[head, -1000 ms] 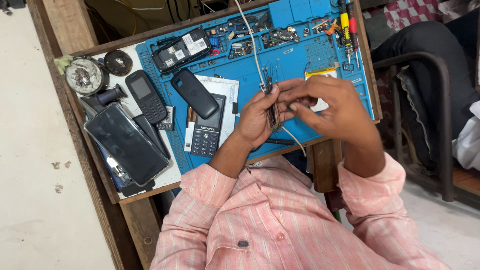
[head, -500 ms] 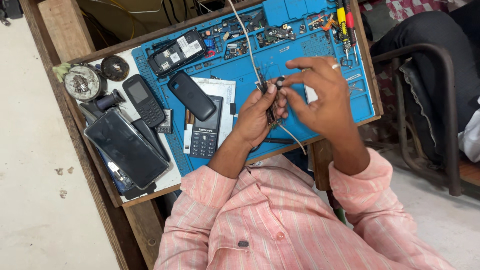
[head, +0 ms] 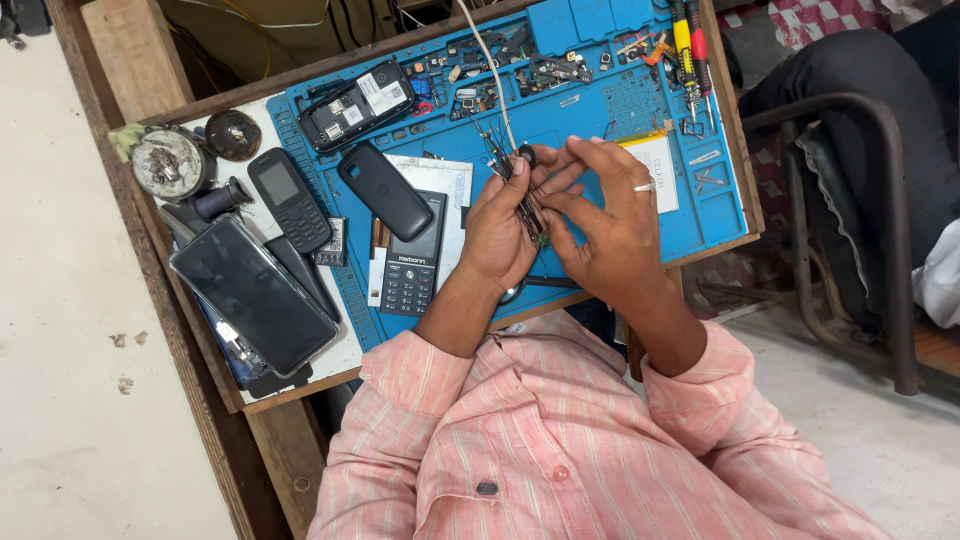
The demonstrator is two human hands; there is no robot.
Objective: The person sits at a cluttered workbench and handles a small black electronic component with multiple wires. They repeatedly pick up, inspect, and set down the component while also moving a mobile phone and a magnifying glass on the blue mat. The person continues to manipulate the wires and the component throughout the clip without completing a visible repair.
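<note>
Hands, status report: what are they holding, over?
Left hand and right hand pinch thin tweezers together. Blue repair mat beneath. Keypad phone lies beside.

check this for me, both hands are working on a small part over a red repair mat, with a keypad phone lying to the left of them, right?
Not quite: the repair mat is blue, not red, as the head view shows. The rest holds: the left hand and right hand work together on a small part over it, and the keypad phone lies to their left.
</note>
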